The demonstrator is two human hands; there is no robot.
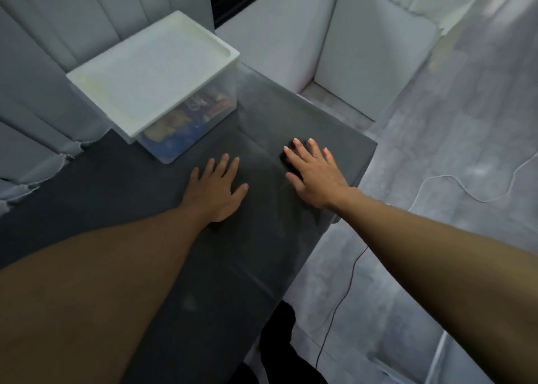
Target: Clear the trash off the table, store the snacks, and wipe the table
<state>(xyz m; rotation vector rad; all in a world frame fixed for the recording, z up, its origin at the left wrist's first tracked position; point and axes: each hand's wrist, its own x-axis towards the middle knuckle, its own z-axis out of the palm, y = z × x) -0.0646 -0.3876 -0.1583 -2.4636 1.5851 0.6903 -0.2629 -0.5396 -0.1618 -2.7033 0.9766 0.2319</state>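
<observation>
A dark grey table fills the middle of the view. At its back left stands a clear storage box with a white lid on it, and snack packets show through its wall. My left hand lies flat on the tabletop, fingers apart, holding nothing. My right hand presses flat on a small dark cloth near the table's right edge. Most of the cloth is hidden under the palm.
Grey curtains hang along the table's left side. White cabinet panels stand behind the far end. On the pale floor to the right lie a white cable and a thin dark cable.
</observation>
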